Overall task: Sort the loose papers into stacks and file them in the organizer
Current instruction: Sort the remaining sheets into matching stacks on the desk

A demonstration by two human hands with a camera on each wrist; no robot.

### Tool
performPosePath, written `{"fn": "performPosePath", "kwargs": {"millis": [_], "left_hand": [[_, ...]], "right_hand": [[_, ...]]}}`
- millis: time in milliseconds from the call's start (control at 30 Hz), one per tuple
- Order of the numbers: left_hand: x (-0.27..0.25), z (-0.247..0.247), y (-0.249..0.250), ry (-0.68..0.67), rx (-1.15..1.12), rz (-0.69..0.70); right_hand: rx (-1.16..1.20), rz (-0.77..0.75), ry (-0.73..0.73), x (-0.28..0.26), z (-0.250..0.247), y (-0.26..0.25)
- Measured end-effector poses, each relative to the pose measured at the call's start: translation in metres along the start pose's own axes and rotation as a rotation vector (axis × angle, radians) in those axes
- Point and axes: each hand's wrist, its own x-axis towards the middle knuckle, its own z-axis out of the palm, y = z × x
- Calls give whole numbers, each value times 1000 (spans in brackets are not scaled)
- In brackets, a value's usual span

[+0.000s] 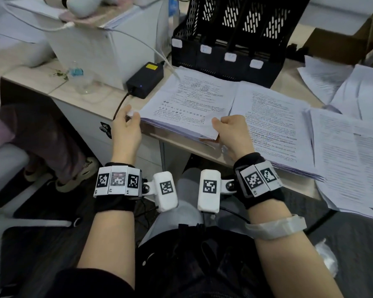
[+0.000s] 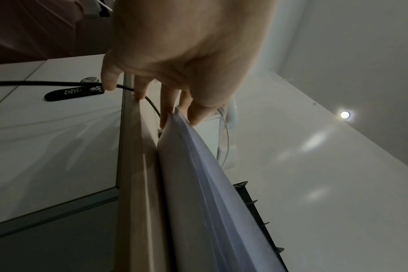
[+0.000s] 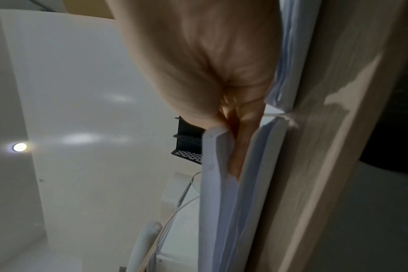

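Note:
A thick stack of printed papers lies at the desk's front edge, in front of the black mesh organizer. My left hand pinches the stack's near left corner, thumb on top and fingers beneath; the left wrist view shows the paper stack edge-on at my left hand. My right hand grips the stack's near right corner. In the right wrist view the fingers of that hand sit between an upper bundle of sheets and the lower sheets.
More paper piles spread over the desk to the right, some overhanging the edge. A black power adapter with its cable sits left of the stack, beside a white box. Another person's legs are at the left.

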Motion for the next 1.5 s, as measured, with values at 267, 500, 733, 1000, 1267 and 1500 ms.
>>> {"fn": "performPosePath", "kwargs": {"millis": [267, 500, 733, 1000, 1267, 1500], "left_hand": [[-4, -2, 14, 71, -17, 85], [-27, 28, 50, -68, 42, 148], [-57, 84, 103, -342, 56, 290], [-85, 170, 149, -633, 139, 384], [-103, 264, 166, -825, 229, 292], [-104, 354, 168, -919, 325, 172]], "right_hand": [[44, -59, 81, -7, -33, -5], [121, -84, 75, -16, -62, -13], [118, -87, 82, -12, -112, -17], [9, -30, 152, -4, -205, -16], [-226, 145, 223, 20, -288, 3], [-434, 371, 226, 61, -350, 35]]}}
